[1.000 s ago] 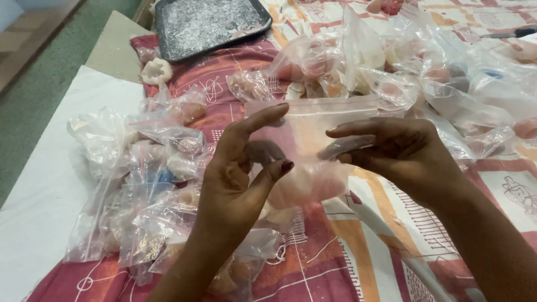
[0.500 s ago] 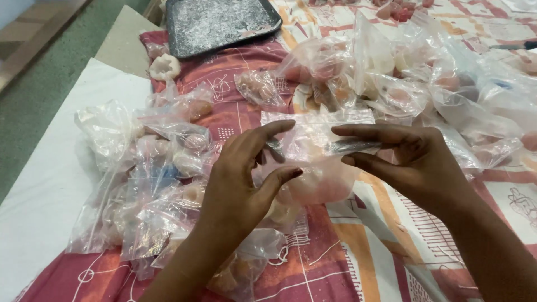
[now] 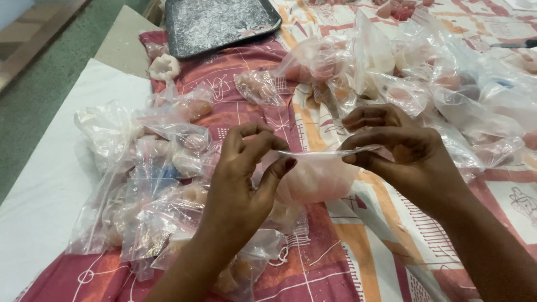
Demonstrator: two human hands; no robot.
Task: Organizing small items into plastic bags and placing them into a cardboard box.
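Together, left hand [image 3: 246,173] and right hand [image 3: 400,148] pinch clear bag [image 3: 316,173].

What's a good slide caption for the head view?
Both hands, left hand and right hand, pinch the top edge of a clear bag holding a pale pink lump, above a patterned cloth.

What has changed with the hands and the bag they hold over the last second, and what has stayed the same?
The left hand and right hand have drawn apart along the top edge of the clear bag, pulling it taut; before, their fingertips nearly met. Both keep pinching that edge. The bag piles and the dark tray lie unchanged.
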